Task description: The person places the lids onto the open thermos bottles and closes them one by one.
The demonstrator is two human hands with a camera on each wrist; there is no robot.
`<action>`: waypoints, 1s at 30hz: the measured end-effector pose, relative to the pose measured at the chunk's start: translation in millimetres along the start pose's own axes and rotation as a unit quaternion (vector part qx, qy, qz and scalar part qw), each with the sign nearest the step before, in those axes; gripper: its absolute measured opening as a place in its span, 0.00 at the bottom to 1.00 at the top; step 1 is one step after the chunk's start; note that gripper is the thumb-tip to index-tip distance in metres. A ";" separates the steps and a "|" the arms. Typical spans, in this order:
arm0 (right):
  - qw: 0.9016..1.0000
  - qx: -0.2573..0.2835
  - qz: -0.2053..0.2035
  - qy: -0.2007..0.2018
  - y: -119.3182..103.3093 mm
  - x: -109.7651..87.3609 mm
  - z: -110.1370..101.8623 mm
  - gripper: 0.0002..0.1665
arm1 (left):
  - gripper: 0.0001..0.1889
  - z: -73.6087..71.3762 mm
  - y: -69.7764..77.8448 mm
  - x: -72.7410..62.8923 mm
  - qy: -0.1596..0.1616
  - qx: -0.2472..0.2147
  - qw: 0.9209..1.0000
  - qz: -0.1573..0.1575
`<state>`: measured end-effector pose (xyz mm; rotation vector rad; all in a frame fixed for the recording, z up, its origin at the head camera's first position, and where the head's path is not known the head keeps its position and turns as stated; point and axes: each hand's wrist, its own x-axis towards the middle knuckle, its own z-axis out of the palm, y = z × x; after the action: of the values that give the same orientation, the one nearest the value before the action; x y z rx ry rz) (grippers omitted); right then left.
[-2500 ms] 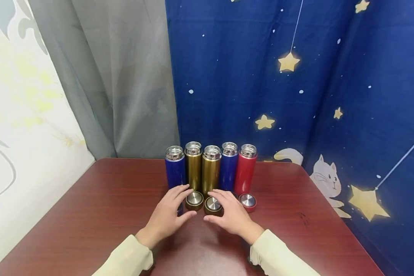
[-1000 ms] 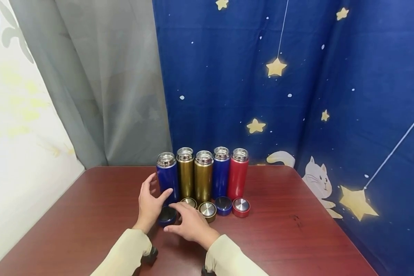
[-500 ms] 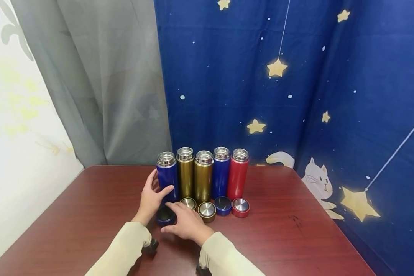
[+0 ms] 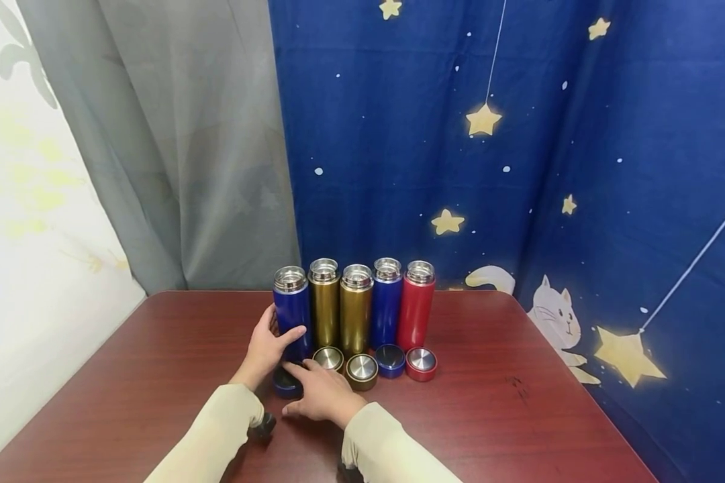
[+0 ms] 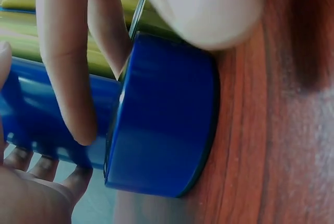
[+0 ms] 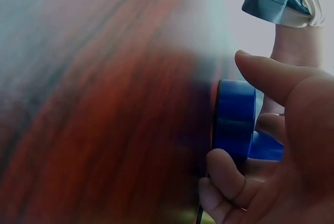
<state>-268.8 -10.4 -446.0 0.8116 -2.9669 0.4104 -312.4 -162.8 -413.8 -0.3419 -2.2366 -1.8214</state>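
At the left end of the bottle row, my left hand (image 4: 264,350) holds an upright blue bottle (image 4: 291,310); just nearer, my right hand (image 4: 324,394) spreads wide at a blue lid (image 4: 285,385), touching or not, I cannot tell. Dark marks (image 4: 517,388) at right are too small to read.

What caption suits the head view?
Left grip holds a blue cylindrical metal-necked flask; right grip at a round blue lid.

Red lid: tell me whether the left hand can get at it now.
Probably not: the left hand grips the leftmost blue bottle, and the right hand and gold lids lie between it and the red lid.
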 end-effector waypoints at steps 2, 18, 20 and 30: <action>1.000 -0.002 -0.001 0.005 0.2 -0.3 2.1 0.45 | 0.41 0.0 -1.0 0.4 0.002 0.003 1.000 0.000; 0.996 0.055 -0.016 0.065 2.9 -4.6 4.2 0.28 | 0.43 -1.7 -19.8 5.2 0.011 0.012 1.000 -0.014; 0.996 0.056 -0.019 0.064 3.7 -5.2 3.8 0.27 | 0.43 -1.4 -27.6 6.9 0.016 0.014 1.000 -0.013; 0.993 0.095 -0.044 0.053 13.2 -7.6 4.6 0.26 | 0.44 -1.8 -30.8 2.3 0.026 0.024 0.999 -0.006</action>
<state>-268.8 3.0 -454.4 0.9018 -2.8143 0.7149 -324.5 -170.5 -441.2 -0.2704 -2.2474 -1.7592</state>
